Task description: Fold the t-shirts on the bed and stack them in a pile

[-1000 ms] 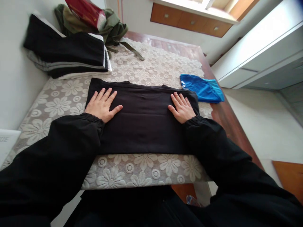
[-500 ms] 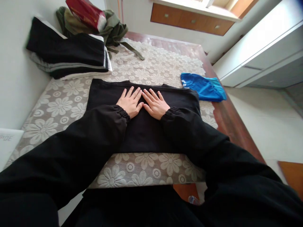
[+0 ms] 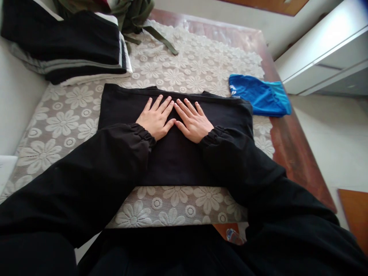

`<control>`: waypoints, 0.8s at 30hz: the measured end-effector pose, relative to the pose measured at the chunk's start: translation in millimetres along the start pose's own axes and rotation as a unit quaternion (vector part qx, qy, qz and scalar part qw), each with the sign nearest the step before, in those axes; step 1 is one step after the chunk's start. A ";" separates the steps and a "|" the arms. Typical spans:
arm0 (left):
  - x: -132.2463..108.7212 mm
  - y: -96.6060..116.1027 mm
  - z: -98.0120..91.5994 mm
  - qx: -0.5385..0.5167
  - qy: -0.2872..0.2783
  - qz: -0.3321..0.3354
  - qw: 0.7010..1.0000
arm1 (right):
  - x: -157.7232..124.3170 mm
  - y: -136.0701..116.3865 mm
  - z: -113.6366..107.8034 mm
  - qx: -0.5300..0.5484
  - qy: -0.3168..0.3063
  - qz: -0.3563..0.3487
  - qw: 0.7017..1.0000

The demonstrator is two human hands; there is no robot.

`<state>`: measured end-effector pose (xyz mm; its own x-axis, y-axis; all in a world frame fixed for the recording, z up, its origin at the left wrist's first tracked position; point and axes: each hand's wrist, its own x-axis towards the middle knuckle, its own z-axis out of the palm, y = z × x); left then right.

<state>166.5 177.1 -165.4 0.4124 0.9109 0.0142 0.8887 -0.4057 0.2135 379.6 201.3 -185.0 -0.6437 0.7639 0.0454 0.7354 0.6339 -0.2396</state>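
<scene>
A black garment, seemingly a folded shirt [image 3: 178, 165], lies flat in front of me on a lace tablecloth [image 3: 61, 122]. My left hand [image 3: 156, 118] rests palm down on its upper middle, fingers stretched out and slightly spread. Beside it, my right hand [image 3: 194, 120] lies flat on the same cloth, fingers also apart. The two thumbs and index fingertips come close together near the middle. Both palms are hidden against the fabric, and my black sleeves cover parts of the garment's lower left and right sides.
A folded blue garment [image 3: 255, 96] lies at the right near the wooden table edge [image 3: 299, 165]. Several folded clothes [image 3: 86, 42] are stacked at the back left against the wall. Behind them sits an olive-green bag [image 3: 135, 15] with a loose strap.
My view has tilted downward and come closer, so the drawers at the back mostly leave the picture. Both hands stay flat on the black garment in about the same spot.
</scene>
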 end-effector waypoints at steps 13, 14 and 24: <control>-0.5 -1.9 -3.1 -0.029 -0.009 0.002 1.000 | -0.9 -1.8 -9.0 0.020 -0.027 0.001 0.999; -0.8 -1.8 -3.4 -0.030 -0.007 0.003 1.000 | -1.1 -2.3 -9.4 0.019 -0.026 0.002 0.999; 0.0 -4.3 -1.7 -0.002 0.010 0.005 1.000 | -0.9 -4.2 -8.0 -0.010 -0.006 -0.003 1.000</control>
<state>162.3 178.9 -164.6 0.4169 0.9083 0.0356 0.8841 -0.4142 0.2164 378.7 198.9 -176.3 -0.6505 0.7588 0.0345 0.7358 0.6408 -0.2190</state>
